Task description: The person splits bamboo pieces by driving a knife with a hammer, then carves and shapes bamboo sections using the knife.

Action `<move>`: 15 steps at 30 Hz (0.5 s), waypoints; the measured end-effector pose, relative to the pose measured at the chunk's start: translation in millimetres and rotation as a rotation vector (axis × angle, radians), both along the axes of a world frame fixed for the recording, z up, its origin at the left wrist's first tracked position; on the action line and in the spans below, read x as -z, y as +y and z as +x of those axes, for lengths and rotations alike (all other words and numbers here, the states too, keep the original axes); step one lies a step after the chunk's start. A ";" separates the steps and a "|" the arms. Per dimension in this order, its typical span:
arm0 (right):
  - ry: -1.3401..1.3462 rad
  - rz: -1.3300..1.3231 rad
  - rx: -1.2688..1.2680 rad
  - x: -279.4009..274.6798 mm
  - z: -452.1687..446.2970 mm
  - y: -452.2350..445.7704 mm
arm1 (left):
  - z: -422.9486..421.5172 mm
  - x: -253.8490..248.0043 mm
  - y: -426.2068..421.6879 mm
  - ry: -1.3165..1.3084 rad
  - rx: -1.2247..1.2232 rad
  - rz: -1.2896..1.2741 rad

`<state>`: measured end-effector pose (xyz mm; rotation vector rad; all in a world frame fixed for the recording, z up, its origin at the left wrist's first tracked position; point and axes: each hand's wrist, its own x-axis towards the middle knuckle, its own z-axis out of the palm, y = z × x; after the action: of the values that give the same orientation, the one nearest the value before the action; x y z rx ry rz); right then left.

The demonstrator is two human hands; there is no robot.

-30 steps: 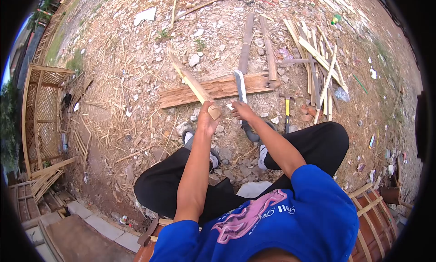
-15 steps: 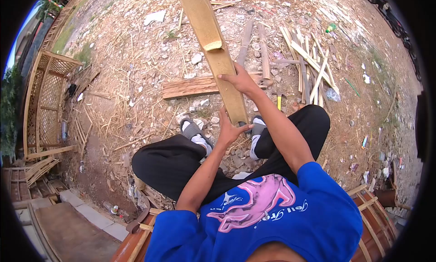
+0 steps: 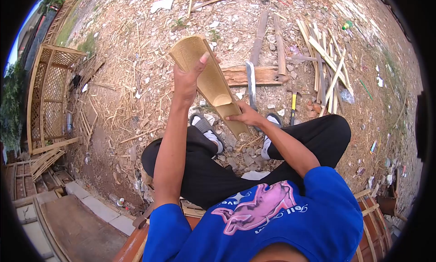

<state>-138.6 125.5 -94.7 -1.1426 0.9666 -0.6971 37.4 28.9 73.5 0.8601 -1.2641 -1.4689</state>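
A split half of a bamboo pole slants across the space above my feet, its hollow side facing up with a node wall partway along. My left hand is closed around its far end, thumb over the rim. Lower down, my right hand grips the right edge near the close end, thumb on the inside. Just beyond my right hand, a machete rests against a rough wooden beam, its lower part partly hidden behind the hand.
A hammer with a yellow handle lies by my right foot. Bamboo strips are piled at the right, beside two dark poles. A lattice frame stands at the left. Stones and straw litter the ground.
My left hand has gone from the near end of the bamboo to its far end. The bamboo has come closer and turned to show its hollow side. The machete has come into view.
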 end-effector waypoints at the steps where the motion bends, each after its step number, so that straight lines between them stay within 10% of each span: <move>1: -0.007 -0.020 -0.041 10.1 2.8 -3.6 | -4.3 6.1 -0.5 -0.046 -0.023 0.020; 15: 0.150 -0.205 0.386 28.9 9.6 -13.3 | -1.8 -8.7 -5.8 -1.161 -0.473 -0.442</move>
<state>-129.0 112.2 -123.6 -1.2120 1.2840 -1.0509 35.6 23.2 82.2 1.6332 -1.8992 -0.1872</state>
